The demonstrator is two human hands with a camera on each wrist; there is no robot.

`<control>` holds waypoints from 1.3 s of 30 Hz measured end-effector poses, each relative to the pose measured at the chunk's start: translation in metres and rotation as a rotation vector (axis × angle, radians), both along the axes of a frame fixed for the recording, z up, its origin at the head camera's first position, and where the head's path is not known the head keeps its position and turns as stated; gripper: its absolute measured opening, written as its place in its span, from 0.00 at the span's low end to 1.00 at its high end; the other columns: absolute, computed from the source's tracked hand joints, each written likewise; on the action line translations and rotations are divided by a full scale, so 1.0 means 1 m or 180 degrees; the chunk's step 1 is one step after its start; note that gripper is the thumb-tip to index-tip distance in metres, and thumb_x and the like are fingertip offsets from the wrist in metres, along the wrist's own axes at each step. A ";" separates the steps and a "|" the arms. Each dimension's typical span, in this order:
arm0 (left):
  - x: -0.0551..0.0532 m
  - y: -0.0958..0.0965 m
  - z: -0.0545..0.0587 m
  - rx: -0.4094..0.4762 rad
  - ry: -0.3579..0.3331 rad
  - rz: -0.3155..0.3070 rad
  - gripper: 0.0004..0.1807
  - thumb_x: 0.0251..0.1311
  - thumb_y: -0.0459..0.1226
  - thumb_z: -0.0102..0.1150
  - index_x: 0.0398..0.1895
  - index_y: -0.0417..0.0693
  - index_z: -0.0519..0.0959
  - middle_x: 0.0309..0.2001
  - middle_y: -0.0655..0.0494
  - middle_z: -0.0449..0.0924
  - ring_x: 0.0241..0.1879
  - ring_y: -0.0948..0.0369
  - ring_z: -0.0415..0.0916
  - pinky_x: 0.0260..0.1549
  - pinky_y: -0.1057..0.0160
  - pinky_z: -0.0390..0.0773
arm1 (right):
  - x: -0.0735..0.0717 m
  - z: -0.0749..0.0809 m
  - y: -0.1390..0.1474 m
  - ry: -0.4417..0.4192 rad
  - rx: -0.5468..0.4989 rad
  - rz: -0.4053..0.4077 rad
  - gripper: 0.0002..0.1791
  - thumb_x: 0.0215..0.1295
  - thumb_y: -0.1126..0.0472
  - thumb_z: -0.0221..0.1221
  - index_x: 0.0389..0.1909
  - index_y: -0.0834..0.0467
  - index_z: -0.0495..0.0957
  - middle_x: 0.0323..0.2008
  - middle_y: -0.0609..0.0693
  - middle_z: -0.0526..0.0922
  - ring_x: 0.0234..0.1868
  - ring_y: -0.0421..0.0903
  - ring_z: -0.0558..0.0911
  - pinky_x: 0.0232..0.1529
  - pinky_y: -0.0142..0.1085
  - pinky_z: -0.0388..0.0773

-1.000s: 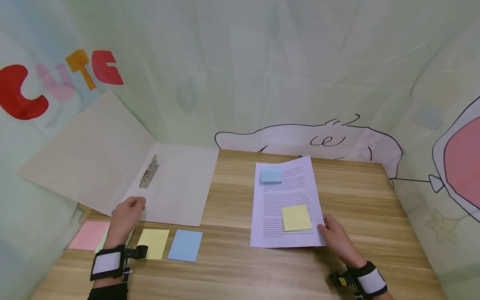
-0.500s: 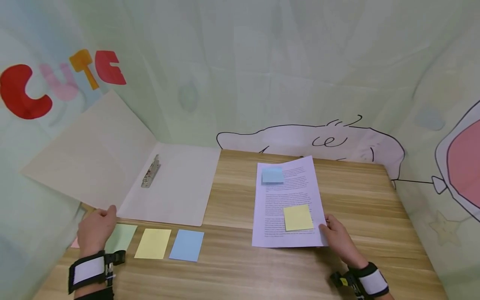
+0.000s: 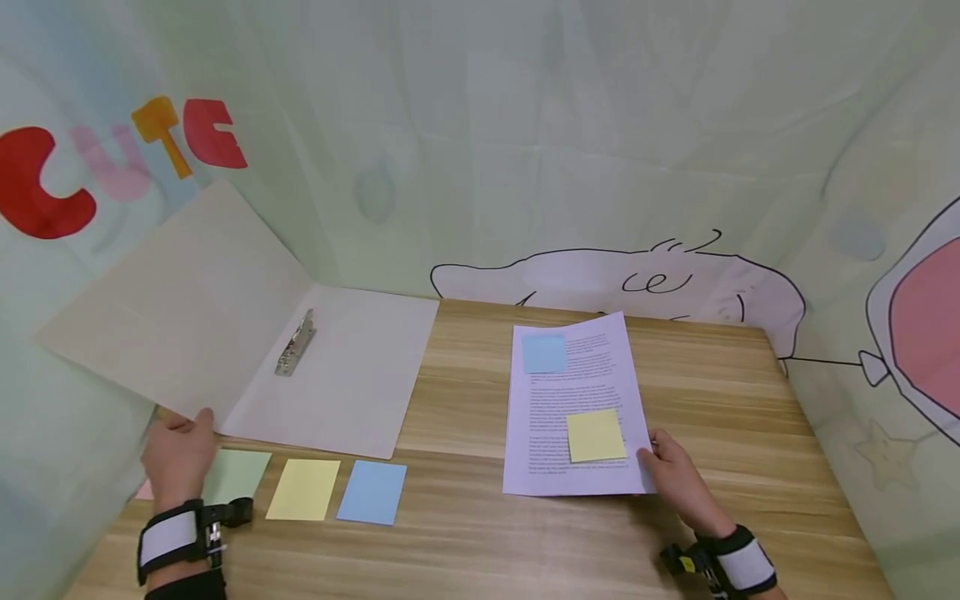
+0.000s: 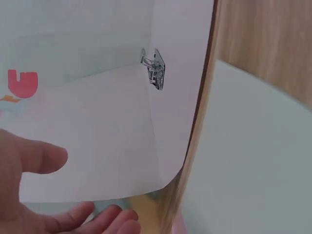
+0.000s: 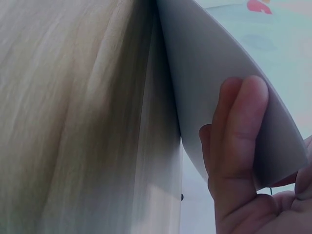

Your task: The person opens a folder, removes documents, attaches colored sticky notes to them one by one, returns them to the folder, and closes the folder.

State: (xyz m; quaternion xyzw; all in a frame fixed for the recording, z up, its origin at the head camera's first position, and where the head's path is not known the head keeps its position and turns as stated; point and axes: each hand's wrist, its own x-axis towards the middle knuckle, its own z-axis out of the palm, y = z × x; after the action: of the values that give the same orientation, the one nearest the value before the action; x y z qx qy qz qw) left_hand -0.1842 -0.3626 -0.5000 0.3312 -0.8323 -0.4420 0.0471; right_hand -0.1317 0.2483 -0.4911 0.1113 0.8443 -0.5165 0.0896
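At the left, a white file folder (image 3: 337, 383) lies spread, its cover (image 3: 187, 308) tilted up against the wall and a metal clip (image 3: 297, 343) near the fold. My left hand (image 3: 178, 458) is at the cover's lower edge. The left wrist view shows its thumb (image 4: 44, 157) in front of the cover, apart from the fingers (image 4: 73, 217) lying just along the edge. My right hand (image 3: 678, 483) pinches the lower right corner of some printed papers (image 3: 555, 392), fingers behind them. On the top sheet are a blue sticky note (image 3: 545, 353) and a yellow sticky note (image 3: 597, 436).
Along the front of the wooden table (image 3: 457, 550) lie a green sticky note (image 3: 236, 477), a yellow one and a blue one. A pink note (image 3: 145, 492) shows partly behind my left hand. Printed curtains (image 3: 480, 167) enclose the table's back and sides.
My left hand has moved left from over the folder's inside to the cover's lower edge. The folder has shifted slightly left. The right hand and papers have stayed put.
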 end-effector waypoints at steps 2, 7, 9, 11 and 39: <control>-0.001 -0.003 -0.002 0.0232 0.0094 0.0140 0.26 0.64 0.53 0.44 0.50 0.39 0.64 0.44 0.46 0.66 0.38 0.54 0.67 0.28 0.62 0.67 | 0.000 -0.001 0.000 0.0007 -0.0016 -0.0004 0.14 0.71 0.69 0.41 0.53 0.72 0.63 0.44 0.66 0.78 0.36 0.49 0.80 0.33 0.37 0.75; -0.008 -0.012 -0.005 0.0598 0.0321 0.0280 0.18 0.63 0.50 0.50 0.46 0.48 0.67 0.40 0.57 0.66 0.34 0.66 0.64 0.28 0.72 0.67 | 0.000 -0.002 0.000 0.0009 -0.0013 -0.0034 0.14 0.71 0.69 0.41 0.53 0.72 0.63 0.44 0.66 0.78 0.36 0.49 0.79 0.33 0.37 0.75; -0.010 -0.013 -0.005 0.0745 0.0391 0.0205 0.23 0.64 0.47 0.51 0.56 0.43 0.68 0.42 0.56 0.69 0.35 0.68 0.65 0.28 0.75 0.68 | 0.001 -0.002 0.000 0.0003 -0.0012 -0.0051 0.14 0.71 0.69 0.41 0.53 0.72 0.63 0.44 0.66 0.77 0.36 0.48 0.79 0.33 0.37 0.75; -0.011 -0.014 -0.005 0.0723 0.0358 -0.0026 0.29 0.65 0.46 0.50 0.65 0.39 0.63 0.50 0.51 0.71 0.39 0.68 0.67 0.29 0.77 0.68 | 0.002 -0.002 -0.001 0.0000 -0.0025 -0.0061 0.14 0.71 0.70 0.40 0.53 0.72 0.63 0.45 0.67 0.77 0.36 0.49 0.80 0.33 0.37 0.75; -0.015 0.009 -0.005 0.0349 0.0225 -0.1245 0.36 0.69 0.47 0.44 0.69 0.29 0.51 0.66 0.32 0.56 0.61 0.44 0.57 0.57 0.50 0.64 | 0.002 -0.001 0.000 0.0087 -0.0373 -0.0119 0.16 0.73 0.69 0.38 0.57 0.72 0.60 0.47 0.68 0.77 0.36 0.49 0.81 0.30 0.38 0.78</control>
State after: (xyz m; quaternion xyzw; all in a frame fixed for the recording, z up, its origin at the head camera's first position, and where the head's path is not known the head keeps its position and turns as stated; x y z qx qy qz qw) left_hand -0.1989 -0.3532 -0.5050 0.1497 -0.8532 -0.4988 -0.0285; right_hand -0.1293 0.2487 -0.4920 0.1145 0.8115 -0.5681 0.0748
